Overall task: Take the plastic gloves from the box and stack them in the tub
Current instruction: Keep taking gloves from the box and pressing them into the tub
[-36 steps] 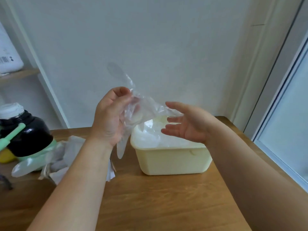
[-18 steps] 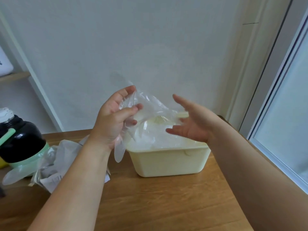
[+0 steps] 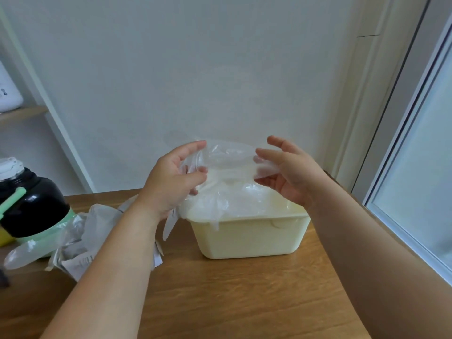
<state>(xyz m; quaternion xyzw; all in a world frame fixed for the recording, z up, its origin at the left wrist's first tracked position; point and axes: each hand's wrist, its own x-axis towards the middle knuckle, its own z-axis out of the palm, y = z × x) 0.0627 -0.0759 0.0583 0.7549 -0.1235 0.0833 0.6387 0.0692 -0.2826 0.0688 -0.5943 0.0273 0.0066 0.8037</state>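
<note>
1 clear plastic glove (image 3: 228, 157) is in the air at frame centre, stretched flat between both hands directly above the tub (image 3: 247, 241).
- Left hand (image 3: 175, 183): thumb and fingers pinch the glove's left edge. More film hangs below the palm, and 1 finger of it dangles past the tub's left corner.
- Right hand (image 3: 292, 176): holds the right edge, with the thumb on the film against the lower fingers. The index finger is lifted clear of it.
- My read on the 2-hand spread: the film is limp and clingy, so tensioning it from both sides keeps it flat to lay on the pile instead of dropping in as a wad.

The tub is cream, open-topped and sits on the tabletop (image 3: 220, 297) at centre right. The stack (image 3: 242, 199) inside already mounds above the rim, and some film spills over the left corner. The task looks well along. The overfilled pile could slide when the next layer lands.

The box (image 3: 82, 243) is at lower left beside the left forearm. It's crumpled and torn open, with loose film around it. That puts source on the left and tub on the right, so it's a short carry. A stray glove finger (image 3: 22, 255) lies at the far left edge.

Behind the box is a black jar (image 3: 34, 204) with a green base, a white cap and a green handle (image 3: 12, 198). A shelf (image 3: 22, 113) at upper left carries a white item (image 3: 7, 94).

Writing:
- The box flap has grey print, too blurred to read.
- The white item has small dark marks, also unreadable.
- No brand shows on the tub or the jar.
</note>
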